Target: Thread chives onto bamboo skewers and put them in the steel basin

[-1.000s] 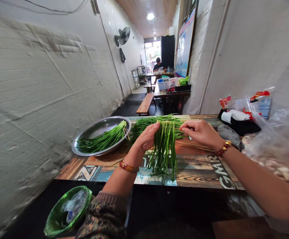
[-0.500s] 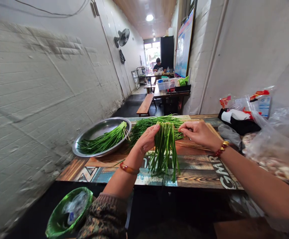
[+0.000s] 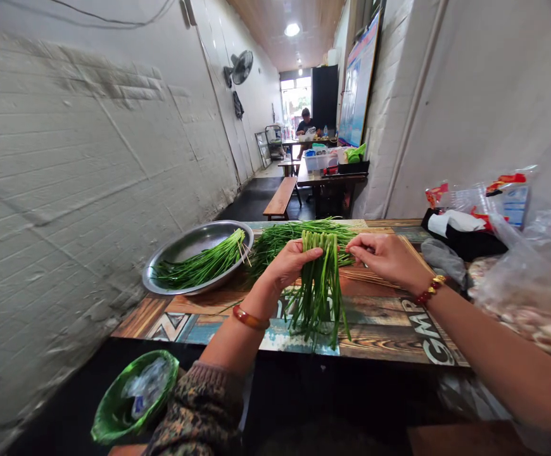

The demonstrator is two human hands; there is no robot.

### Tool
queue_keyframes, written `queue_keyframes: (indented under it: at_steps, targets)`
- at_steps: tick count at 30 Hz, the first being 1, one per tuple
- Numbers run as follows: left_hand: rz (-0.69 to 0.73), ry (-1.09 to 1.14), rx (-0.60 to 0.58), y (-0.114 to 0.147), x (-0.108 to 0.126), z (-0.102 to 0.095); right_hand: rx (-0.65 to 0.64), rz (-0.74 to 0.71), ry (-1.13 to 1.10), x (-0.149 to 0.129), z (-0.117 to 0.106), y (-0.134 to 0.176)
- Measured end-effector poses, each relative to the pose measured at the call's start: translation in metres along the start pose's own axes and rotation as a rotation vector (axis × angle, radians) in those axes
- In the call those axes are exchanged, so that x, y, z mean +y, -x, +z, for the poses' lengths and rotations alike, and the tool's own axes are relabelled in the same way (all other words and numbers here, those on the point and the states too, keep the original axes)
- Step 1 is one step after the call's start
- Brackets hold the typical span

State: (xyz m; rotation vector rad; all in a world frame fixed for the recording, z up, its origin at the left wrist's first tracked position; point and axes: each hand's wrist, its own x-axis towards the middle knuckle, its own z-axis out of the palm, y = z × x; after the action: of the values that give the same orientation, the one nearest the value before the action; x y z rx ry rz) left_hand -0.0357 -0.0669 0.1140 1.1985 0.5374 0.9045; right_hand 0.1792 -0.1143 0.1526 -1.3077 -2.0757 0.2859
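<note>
My left hand (image 3: 292,261) is closed around a bunch of garlic chives (image 3: 322,285), the thumb lying across the front near the pale cut ends. The green leaves hang down over the table's near edge. Beside the bunch, my right hand (image 3: 375,253) pinches what looks like a thin bamboo skewer, mostly hidden by the fingers. More loose chives (image 3: 280,239) lie behind my hands. On the left a metal bowl (image 3: 194,229) holds chives (image 3: 204,263) with skewer ends poking out. Several bamboo skewers (image 3: 370,277) lie under my right wrist.
A clear plastic bag (image 3: 517,278) with pale pieces inside and some packets (image 3: 508,190) crowd the table's right end. Below the near edge sits a green-lined bin (image 3: 109,402). Farther back are a bench (image 3: 281,196), another table with a plastic box (image 3: 320,161), and a seated person (image 3: 306,123).
My left thumb has moved from the side of the bunch to across its front. The view has shifted slightly; my right hand keeps its pinch beside the chives.
</note>
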Motion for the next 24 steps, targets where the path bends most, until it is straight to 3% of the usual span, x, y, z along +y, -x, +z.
queue_keyframes:
  at_steps: [7,12,24]
  targets:
    - [0.118,0.047,0.068,-0.002,0.002,-0.004,-0.003,0.055,-0.073,0.012,0.003,0.002]
    - [0.101,-0.010,0.040,-0.004,0.001,-0.005,0.009,0.058,-0.118,0.012,0.007,0.002]
    - [0.034,-0.038,0.123,-0.008,0.000,0.003,0.016,0.006,-0.034,-0.001,0.006,0.002]
